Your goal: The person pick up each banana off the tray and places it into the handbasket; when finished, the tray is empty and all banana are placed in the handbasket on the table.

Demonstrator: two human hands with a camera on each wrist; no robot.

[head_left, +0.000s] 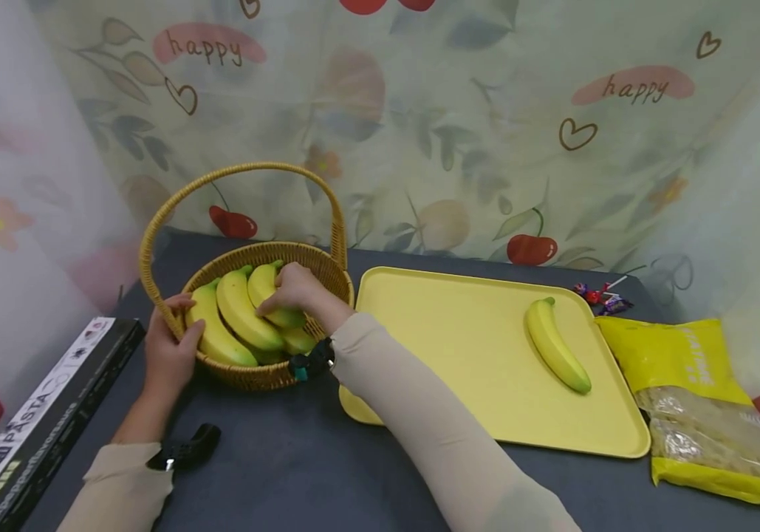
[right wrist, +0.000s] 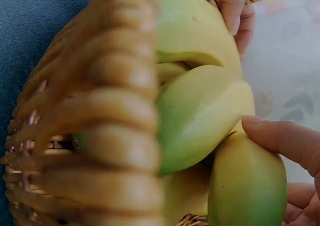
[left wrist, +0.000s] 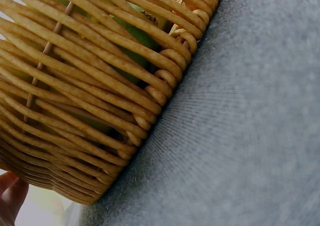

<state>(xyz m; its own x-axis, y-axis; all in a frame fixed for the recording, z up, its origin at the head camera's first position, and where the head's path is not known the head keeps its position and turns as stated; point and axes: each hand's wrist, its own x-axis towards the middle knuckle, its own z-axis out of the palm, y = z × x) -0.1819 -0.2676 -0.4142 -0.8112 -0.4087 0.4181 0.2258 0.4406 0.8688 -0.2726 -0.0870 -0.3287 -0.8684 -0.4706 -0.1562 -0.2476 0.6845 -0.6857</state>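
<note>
A wicker basket (head_left: 247, 378) with a tall arched handle stands at the left, holding several yellow bananas (head_left: 241, 314) with green ends. My left hand (head_left: 170, 347) grips the basket's left side by the foot of the handle, its thumb over the rim beside the nearest banana. Inside the basket, my right hand (head_left: 300, 292) pinches the rightmost upper banana (right wrist: 247, 181); the thumb lies on its near side and the fingers pass behind it. In the left wrist view, the woven wall (left wrist: 85, 81) covers most of the scene, with only fingertips (left wrist: 12, 196) at the lower left.
A yellow tray (head_left: 446, 355) lies right of the basket, with a single banana (head_left: 555, 347) on it. Beyond its right edge are wrapped lollipops (head_left: 602, 295) and a yellow pasta bag (head_left: 705, 414). A long black-and-white pasta box (head_left: 40, 421) lies far left.
</note>
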